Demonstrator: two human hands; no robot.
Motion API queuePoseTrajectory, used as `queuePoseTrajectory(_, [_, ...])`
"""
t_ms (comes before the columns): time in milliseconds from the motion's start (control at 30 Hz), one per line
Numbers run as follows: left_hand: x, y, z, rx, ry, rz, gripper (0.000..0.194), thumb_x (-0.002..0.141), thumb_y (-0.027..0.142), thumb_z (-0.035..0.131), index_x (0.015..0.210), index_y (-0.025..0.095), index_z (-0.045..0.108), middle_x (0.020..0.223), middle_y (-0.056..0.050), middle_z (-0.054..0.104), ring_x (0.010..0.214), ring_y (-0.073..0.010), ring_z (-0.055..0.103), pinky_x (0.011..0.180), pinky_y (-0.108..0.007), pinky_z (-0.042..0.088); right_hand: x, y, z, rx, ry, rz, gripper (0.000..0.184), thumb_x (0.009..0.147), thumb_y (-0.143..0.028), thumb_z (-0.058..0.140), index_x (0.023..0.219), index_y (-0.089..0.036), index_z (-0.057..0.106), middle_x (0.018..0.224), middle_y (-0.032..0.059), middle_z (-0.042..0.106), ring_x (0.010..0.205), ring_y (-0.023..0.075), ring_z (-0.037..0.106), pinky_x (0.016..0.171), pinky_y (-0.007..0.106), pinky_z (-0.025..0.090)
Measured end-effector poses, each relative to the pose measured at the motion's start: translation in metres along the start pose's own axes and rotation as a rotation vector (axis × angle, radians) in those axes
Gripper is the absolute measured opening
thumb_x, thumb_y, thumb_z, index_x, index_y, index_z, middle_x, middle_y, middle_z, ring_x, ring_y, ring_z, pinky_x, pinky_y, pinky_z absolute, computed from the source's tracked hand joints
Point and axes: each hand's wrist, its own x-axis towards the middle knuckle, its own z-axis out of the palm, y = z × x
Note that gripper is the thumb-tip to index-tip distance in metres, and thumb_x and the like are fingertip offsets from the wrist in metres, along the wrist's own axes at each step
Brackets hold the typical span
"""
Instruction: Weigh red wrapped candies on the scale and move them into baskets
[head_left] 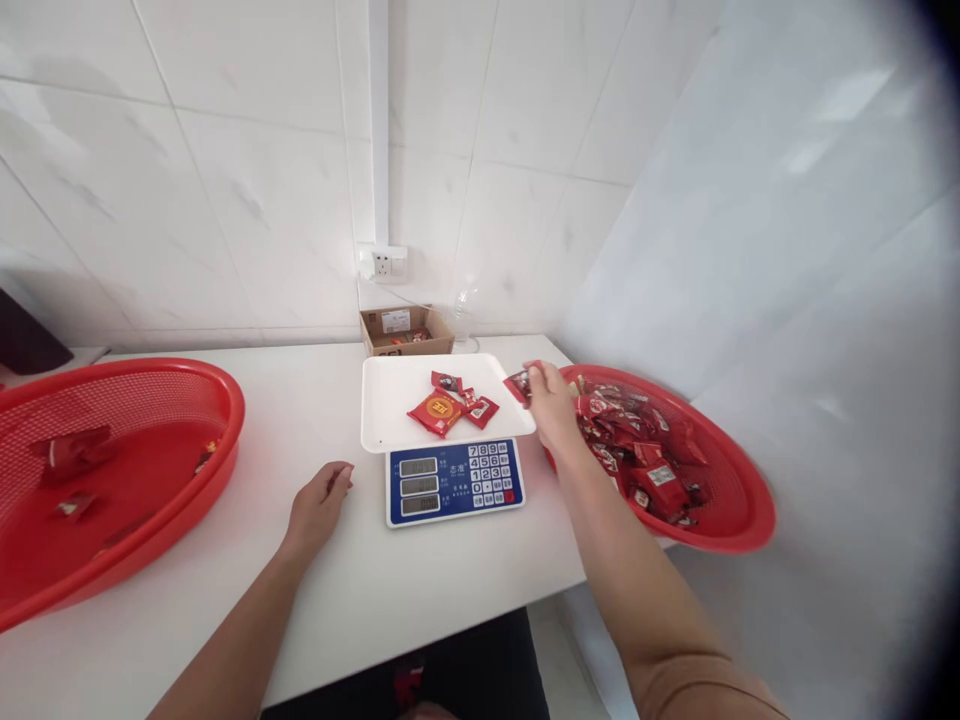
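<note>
At the right edge of the white tray (386,410), right hand (553,405) has a small red packet (517,386) clamped between thumb and fingers. Can't tell how high it is above the tray. Hands well apart. Left hand (318,503) is on the white table (300,400), left of the scale (456,485): fingers loosely curled, nothing visible in them, can't tell if the tips meet.

Tray tops the scale. Load is bunched around its middle: one larger red packet (437,413) with a round gold print, smaller red packets (482,411) close by on its right and behind it. Scale panel is blue with a keypad and three displays; digits too faint to read.

Right basket (754,515), red, sits beyond the right hand, heaped with red packets (651,470). Left basket (234,400), also red, mesh wall, holds just a few packets (75,453). Behind the tray: open cardboard box (411,349) with small items inside, clear bottle (463,310) next to it, wall socket (382,263) above.
</note>
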Motion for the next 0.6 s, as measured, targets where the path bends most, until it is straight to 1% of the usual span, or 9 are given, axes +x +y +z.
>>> queuePoseTrajectory(67, [0.001, -0.002, 0.001, 0.005, -0.004, -0.001, 0.039, 0.080, 0.054, 0.039, 0.096, 0.025, 0.059, 0.083, -0.001, 0.064, 0.083, -0.0187, 0.061, 0.076, -0.031, 0.046, -0.020, 0.004, -0.019, 0.165, 0.072, -0.001, 0.031, 0.086, -0.042, 0.038, 0.096, -0.020, 0.057, 0.092, 0.0039, 0.061, 0.078, 0.0162, 0.056, 0.066, 0.028, 0.046])
queuePoseTrajectory(100, [0.001, -0.003, 0.002, 0.007, -0.006, 0.000, 0.039, 0.080, 0.054, 0.039, 0.096, 0.025, 0.059, 0.083, -0.001, 0.064, 0.082, -0.0185, 0.061, 0.076, -0.030, 0.046, -0.030, 0.006, -0.028, 0.218, 0.080, 0.015, 0.030, 0.085, -0.044, 0.041, 0.095, -0.021, 0.059, 0.092, 0.0031, 0.061, 0.080, 0.0158, 0.056, 0.068, 0.028, 0.046])
queuePoseTrajectory(167, [0.002, -0.004, 0.002, 0.011, -0.006, 0.006, 0.038, 0.080, 0.054, 0.040, 0.096, 0.024, 0.059, 0.083, -0.001, 0.064, 0.081, -0.0184, 0.061, 0.075, -0.030, 0.046, -0.049, 0.010, -0.043, 0.271, 0.055, 0.081, 0.032, 0.084, -0.047, 0.044, 0.096, -0.023, 0.060, 0.093, 0.0021, 0.061, 0.078, 0.0149, 0.056, 0.066, 0.028, 0.046])
queuePoseTrajectory(233, [0.003, -0.004, 0.003, 0.015, -0.005, 0.011, 0.039, 0.080, 0.053, 0.040, 0.096, 0.024, 0.059, 0.082, -0.001, 0.064, 0.080, -0.0186, 0.061, 0.076, -0.031, 0.046, -0.066, 0.014, -0.054, 0.253, 0.013, 0.128, 0.034, 0.083, -0.050, 0.048, 0.097, -0.023, 0.062, 0.093, 0.0020, 0.062, 0.077, 0.0148, 0.056, 0.062, 0.026, 0.045])
queuePoseTrajectory(333, [0.003, -0.003, 0.003, 0.020, -0.006, 0.010, 0.039, 0.080, 0.054, 0.040, 0.096, 0.024, 0.058, 0.083, -0.001, 0.064, 0.081, -0.0187, 0.060, 0.077, -0.032, 0.045, -0.084, 0.019, -0.062, 0.255, -0.027, 0.194, 0.037, 0.079, -0.053, 0.053, 0.098, -0.023, 0.062, 0.086, 0.0016, 0.061, 0.070, 0.0143, 0.055, 0.053, 0.024, 0.043])
queuePoseTrajectory(433, [0.002, -0.002, 0.002, 0.027, -0.006, 0.003, 0.040, 0.080, 0.055, 0.039, 0.097, 0.024, 0.058, 0.084, -0.001, 0.064, 0.083, -0.0190, 0.060, 0.077, -0.032, 0.045, -0.091, 0.019, -0.065, 0.418, -0.018, 0.284, 0.040, 0.075, -0.056, 0.056, 0.098, -0.023, 0.061, 0.076, -0.0011, 0.058, 0.058, 0.0121, 0.050, 0.045, 0.022, 0.040])
queuePoseTrajectory(500, [0.001, -0.001, 0.002, 0.035, -0.001, -0.003, 0.041, 0.080, 0.055, 0.039, 0.098, 0.024, 0.058, 0.085, -0.002, 0.064, 0.083, -0.0191, 0.061, 0.077, -0.032, 0.046, -0.093, 0.017, -0.066, 0.529, 0.016, 0.296, 0.039, 0.074, -0.055, 0.059, 0.098, -0.025, 0.059, 0.074, -0.0022, 0.057, 0.057, 0.0113, 0.050, 0.046, 0.022, 0.041])
queuePoseTrajectory(600, [0.001, 0.002, 0.002, 0.048, 0.004, -0.008, 0.042, 0.079, 0.056, 0.039, 0.098, 0.024, 0.059, 0.085, -0.002, 0.064, 0.083, -0.0194, 0.061, 0.076, -0.031, 0.047, -0.094, 0.013, -0.070, 0.630, 0.069, 0.285, 0.037, 0.069, -0.048, 0.067, 0.098, -0.026, 0.059, 0.078, -0.0024, 0.057, 0.059, 0.0104, 0.051, 0.048, 0.022, 0.042])
